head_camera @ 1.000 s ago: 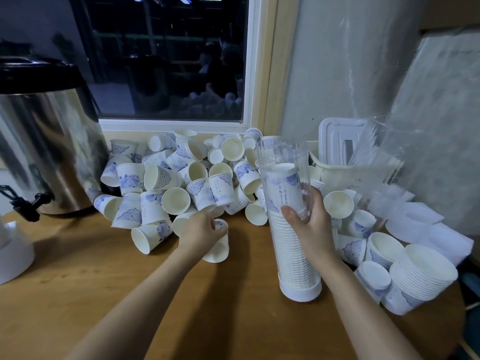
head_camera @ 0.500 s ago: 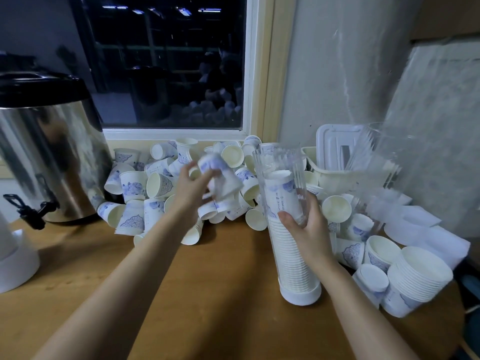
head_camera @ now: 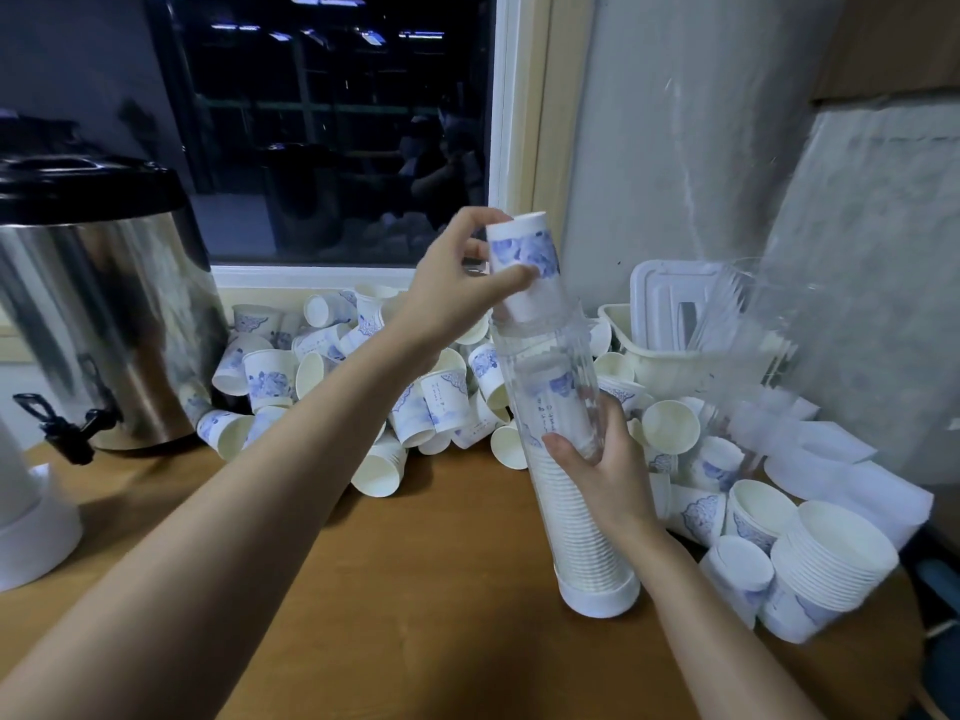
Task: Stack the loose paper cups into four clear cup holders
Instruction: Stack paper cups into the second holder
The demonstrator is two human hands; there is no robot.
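Nearest, two bare forearms reach forward over the brown wooden table [head_camera: 363, 615]. At the near right a nested stack of cups [head_camera: 831, 563] lies tilted on the table with its open mouth up, among a few single cups. Just left of it the clear cup holder [head_camera: 550, 356] stands on its white base and leans slightly, filled to well above the middle with a ribbed column of stacked cups [head_camera: 576, 532]. The right hand [head_camera: 602, 470] grips the holder around its middle, fingers curled round the tube and the thumb on the near side. Above it the left hand [head_camera: 452, 288] pinches one blue-patterned paper cup [head_camera: 524, 267] between thumb and fingers, bottom up, its lower end at the holder's open top; through the clear plastic it is hard to tell how far it sits inside. Behind the arms a pile of loose cups [head_camera: 363, 376] lies tumbled along the wall, some on their sides, some with mouths showing. To the left stands a steel urn [head_camera: 98, 324] with a black lid and tap, and to the right a white basket [head_camera: 675, 366] with clear plastic sheeting beside it. Farthest back is a dark window [head_camera: 337, 122].
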